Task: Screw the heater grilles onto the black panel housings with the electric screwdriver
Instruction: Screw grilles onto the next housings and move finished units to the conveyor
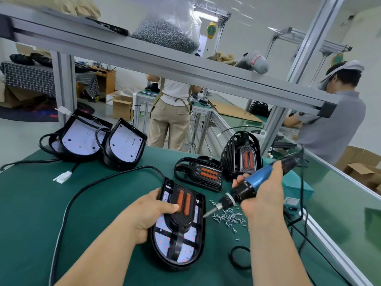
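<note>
A black panel housing [198,244] with a white inner sheet lies on the green mat in front of me. On it sits a black grille [183,215] with two orange heater bars. My left hand [150,213] grips the housing's left edge, thumb pressed on the grille. My right hand [266,193] holds the blue and black electric screwdriver [253,185], tilted down to the left. Its bit tip [206,215] hovers at the housing's right rim. A pile of small silver screws [228,217] lies just right of the housing.
Two more grilles [199,174] [240,154] stand behind, two open housings [123,143] [79,137] at back left. Black cables [86,188] cross the mat. A teal box [296,186] sits at right. An aluminium shelf [165,58] hangs overhead with a bag of screws [167,34]. Two people work beyond.
</note>
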Demonstrator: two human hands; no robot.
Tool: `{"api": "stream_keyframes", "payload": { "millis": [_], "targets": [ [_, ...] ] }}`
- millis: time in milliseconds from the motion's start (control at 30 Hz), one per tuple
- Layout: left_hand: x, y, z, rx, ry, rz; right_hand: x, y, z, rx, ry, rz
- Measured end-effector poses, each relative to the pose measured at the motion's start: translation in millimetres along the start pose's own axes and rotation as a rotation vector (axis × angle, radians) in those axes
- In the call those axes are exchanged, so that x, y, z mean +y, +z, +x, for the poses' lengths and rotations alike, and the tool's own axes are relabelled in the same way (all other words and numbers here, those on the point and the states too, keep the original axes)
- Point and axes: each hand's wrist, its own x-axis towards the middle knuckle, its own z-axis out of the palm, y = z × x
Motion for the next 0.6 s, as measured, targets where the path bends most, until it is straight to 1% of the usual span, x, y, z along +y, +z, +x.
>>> {"api": "stream_keyframes", "payload": {
  "millis": [100, 167, 300, 400, 433, 533, 567, 600],
  "targets": [
    [2.2, -6.6, 0.8, -0.008, -0.021, 0.022, 4.6, -14.1, -4.0, 0.047, 0.122, -0.079],
    [3.3, -11.9, 1.9, -0.004, -0.026, 0.034, 14.7, -22.3, -7.5, 0.070, 0.163, -0.093],
    [3.9, -23.0, 3.5, 0.033, -0.013, 0.105, 29.6, -35.3, -10.0, 0.152, 0.140, -0.142],
    [6.1, -22.7, 2.2, 0.119, 0.070, 0.254, 33.3, -46.7, -7.9, 0.200, 0.162, -0.209],
    [8.4, -24.0, 1.9, 0.203, 0.118, 0.336, 34.8, -51.2, -6.1, 0.204, 0.180, -0.233],
    [15.7, -42.7, 3.3, 0.589, 0.241, 0.636, 38.6, -58.8, -7.4, 0.189, 0.219, -0.300],
    [18.5, -53.3, 2.6, 0.708, 0.225, 0.766, 39.6, -59.0, -8.7, 0.185, 0.207, -0.321],
    [20.0, -65.1, 2.0, 0.804, 0.170, 0.887, 40.3, -58.4, -10.3, 0.184, 0.187, -0.347]
  ]
}}
